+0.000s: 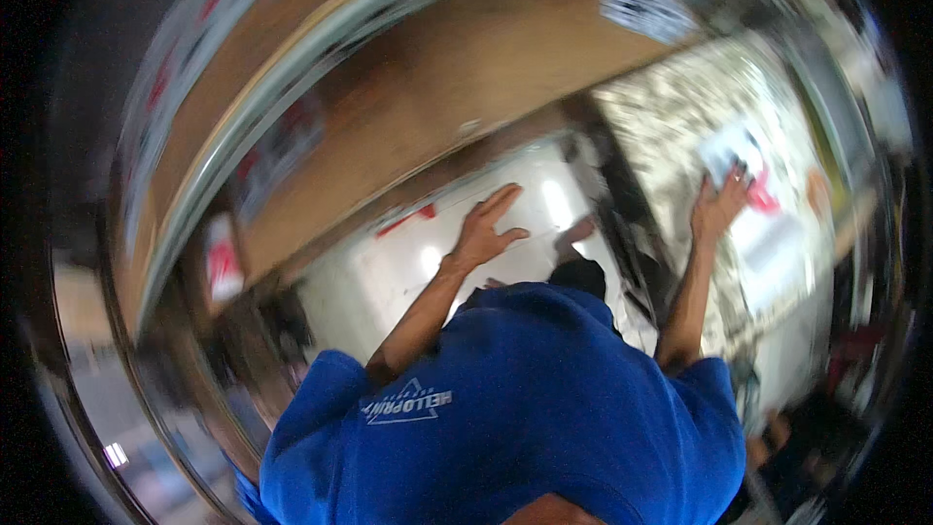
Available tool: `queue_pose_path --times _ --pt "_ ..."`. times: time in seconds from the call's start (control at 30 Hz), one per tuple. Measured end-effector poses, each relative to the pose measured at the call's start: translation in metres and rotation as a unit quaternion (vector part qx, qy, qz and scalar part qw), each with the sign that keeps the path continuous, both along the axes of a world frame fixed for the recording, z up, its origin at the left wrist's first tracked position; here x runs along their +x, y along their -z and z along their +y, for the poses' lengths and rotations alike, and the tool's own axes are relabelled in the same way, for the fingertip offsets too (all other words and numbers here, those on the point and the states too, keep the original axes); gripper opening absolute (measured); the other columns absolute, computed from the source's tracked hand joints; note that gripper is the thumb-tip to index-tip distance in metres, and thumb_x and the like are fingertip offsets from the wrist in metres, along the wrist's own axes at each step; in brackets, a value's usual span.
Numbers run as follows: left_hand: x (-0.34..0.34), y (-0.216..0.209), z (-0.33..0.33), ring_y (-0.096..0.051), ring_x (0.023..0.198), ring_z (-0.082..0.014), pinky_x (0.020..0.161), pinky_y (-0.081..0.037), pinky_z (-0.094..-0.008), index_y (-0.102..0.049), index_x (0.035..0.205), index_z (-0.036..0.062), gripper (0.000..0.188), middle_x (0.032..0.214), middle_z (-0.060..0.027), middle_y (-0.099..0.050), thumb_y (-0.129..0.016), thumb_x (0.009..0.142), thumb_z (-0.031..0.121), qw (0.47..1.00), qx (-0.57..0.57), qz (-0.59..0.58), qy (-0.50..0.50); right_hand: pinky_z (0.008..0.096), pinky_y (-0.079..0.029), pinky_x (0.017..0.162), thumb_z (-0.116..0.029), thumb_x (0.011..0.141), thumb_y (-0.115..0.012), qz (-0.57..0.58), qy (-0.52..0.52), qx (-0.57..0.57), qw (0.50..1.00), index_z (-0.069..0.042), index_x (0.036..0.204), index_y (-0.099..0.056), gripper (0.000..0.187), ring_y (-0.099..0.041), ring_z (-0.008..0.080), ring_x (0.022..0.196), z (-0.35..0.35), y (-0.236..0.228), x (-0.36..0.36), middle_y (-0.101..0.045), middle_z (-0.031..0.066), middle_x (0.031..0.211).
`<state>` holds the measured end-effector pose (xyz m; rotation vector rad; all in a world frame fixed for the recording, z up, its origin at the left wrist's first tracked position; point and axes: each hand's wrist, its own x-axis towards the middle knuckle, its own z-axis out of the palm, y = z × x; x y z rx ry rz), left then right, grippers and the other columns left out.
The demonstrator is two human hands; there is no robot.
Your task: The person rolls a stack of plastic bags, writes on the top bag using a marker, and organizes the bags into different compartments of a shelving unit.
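Observation:
My left hand (486,228) hangs in the air in front of my body, above the pale shiny floor (360,282). Its fingers and thumb are apart and nothing is in it. Farther right, my right hand (721,204) reaches over a table with a mottled cream top (661,107). The fingers look spread on or just above a whitish sheet (721,144) beside a bright pink patch (763,194). Something dark shows at the fingertips; blur hides what it is. Another white sheet (777,253) lies nearer me on the same table.
A long brown worktop (437,78) with a pale rail (233,97) curves along the front and left. On it lie a printed sheet (646,8) and a red-and-white item (224,258). A red strip (406,219) shows low down. Someone in dark clothing (816,447) is at lower right.

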<state>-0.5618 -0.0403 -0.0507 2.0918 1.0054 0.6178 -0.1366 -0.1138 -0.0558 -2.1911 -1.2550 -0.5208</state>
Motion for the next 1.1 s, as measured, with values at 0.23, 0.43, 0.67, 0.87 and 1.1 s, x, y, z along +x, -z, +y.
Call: queue_pose_path --times 0.23,0.43,0.67,0.87,1.1 --pt "-0.187 -0.008 -0.113 -0.065 0.102 -0.0257 0.090 -0.050 -0.0371 -0.049 0.138 0.0098 0.070 0.134 -0.0141 -0.056 -0.079 0.076 0.022 0.961 -0.068 -0.036 -0.267 0.0538 -0.032 0.105 -0.026 0.085 -0.065 0.023 -0.284 -0.022 0.958 0.003 0.133 -0.046 0.059 -0.043 0.0466 0.123 0.041 0.028 -0.239 -0.049 0.0246 0.133" --pt "-0.300 0.018 -0.196 -0.065 0.095 -0.0198 0.082 -0.050 -0.0337 -0.049 0.138 0.0089 0.071 0.126 -0.0110 -0.061 -0.081 0.075 0.015 0.874 -0.081 -0.108 -0.467 0.0477 -0.037 0.102 -0.025 0.084 -0.068 0.133 -0.436 -0.015 0.890 0.001 0.131 -0.049 0.058 -0.049 0.0413 0.119 0.098 0.038 -0.427 -0.055 0.0232 0.125" --pt "-0.371 0.030 -0.229 -0.064 0.095 -0.0200 0.081 -0.049 -0.0336 -0.048 0.139 0.0041 0.069 0.125 -0.0136 -0.062 -0.077 0.078 0.014 0.790 -0.053 -0.136 -0.595 0.0456 -0.039 0.102 -0.033 0.085 -0.065 0.308 -0.388 -0.087 0.864 0.003 0.134 -0.045 0.064 -0.049 0.0403 0.123 0.229 -0.008 -0.583 -0.051 0.0273 0.132" --pt "-0.437 0.018 -0.223 -0.065 0.096 -0.0217 0.082 -0.049 -0.0346 -0.049 0.138 0.0047 0.067 0.125 -0.0144 -0.062 -0.077 0.078 0.015 0.771 -0.074 -0.128 -0.619 0.0452 -0.041 0.099 -0.031 0.085 -0.064 -0.008 -0.257 -0.202 0.945 0.003 0.129 -0.049 0.058 -0.052 0.0392 0.119 0.333 -0.004 -0.660 -0.052 0.0254 0.130" --pt "-0.530 -0.003 -0.169 -0.064 0.099 -0.0220 0.084 -0.050 -0.0361 -0.049 0.138 0.0068 0.062 0.126 -0.0136 -0.061 -0.073 0.081 0.007 0.800 -0.021 -0.098 -0.592 0.0437 -0.044 0.094 -0.023 0.082 -0.064 0.070 -0.227 -0.337 0.911 0.003 0.123 -0.053 0.050 -0.055 0.0357 0.113 0.359 0.030 -0.663 -0.056 0.0227 0.121"
